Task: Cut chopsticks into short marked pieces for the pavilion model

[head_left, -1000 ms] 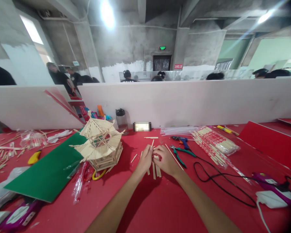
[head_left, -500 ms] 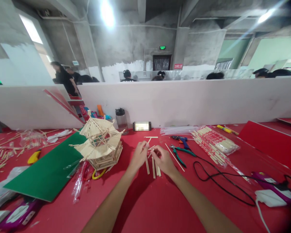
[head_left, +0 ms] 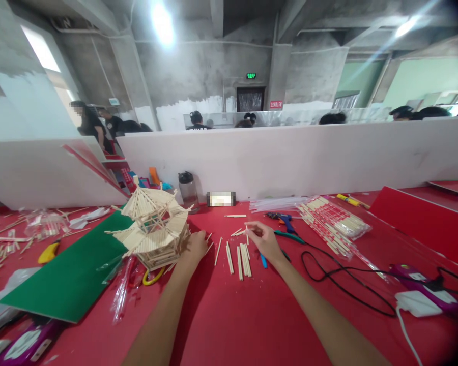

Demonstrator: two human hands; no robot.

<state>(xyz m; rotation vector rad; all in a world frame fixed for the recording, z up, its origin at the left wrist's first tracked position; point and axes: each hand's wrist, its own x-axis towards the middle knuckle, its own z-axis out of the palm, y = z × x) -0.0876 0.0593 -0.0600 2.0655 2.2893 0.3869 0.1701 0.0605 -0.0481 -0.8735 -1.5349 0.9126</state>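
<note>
A pavilion model built of thin wooden sticks (head_left: pixel 156 236) stands on the table at left. My left hand (head_left: pixel 196 246) is at its right lower side; the fingers are hidden, so their grip does not show. My right hand (head_left: pixel 265 241) is above the table right of centre, its thumb and forefinger pinched at a short wooden stick (head_left: pixel 247 238). In front of the hands lie several cut sticks (head_left: pixel 245 259) in small bundles, with a few loose ones (head_left: pixel 218 251) beside them. A blue object (head_left: pixel 263 261) shows partly under my right hand.
Right of my hand are green-handled pliers (head_left: pixel 290 236), a blue glue gun (head_left: pixel 284 219), bundled sticks (head_left: pixel 328 223) and a black cable (head_left: pixel 339 290). A green board (head_left: pixel 72 274) lies at left. A bottle (head_left: pixel 188 190) and a phone (head_left: pixel 221 199) stand at the white partition (head_left: pixel 309 157).
My hands were together over the sticks; now they are apart. The left one has moved left to the model, the right one slightly right. The view has shifted a little.
</note>
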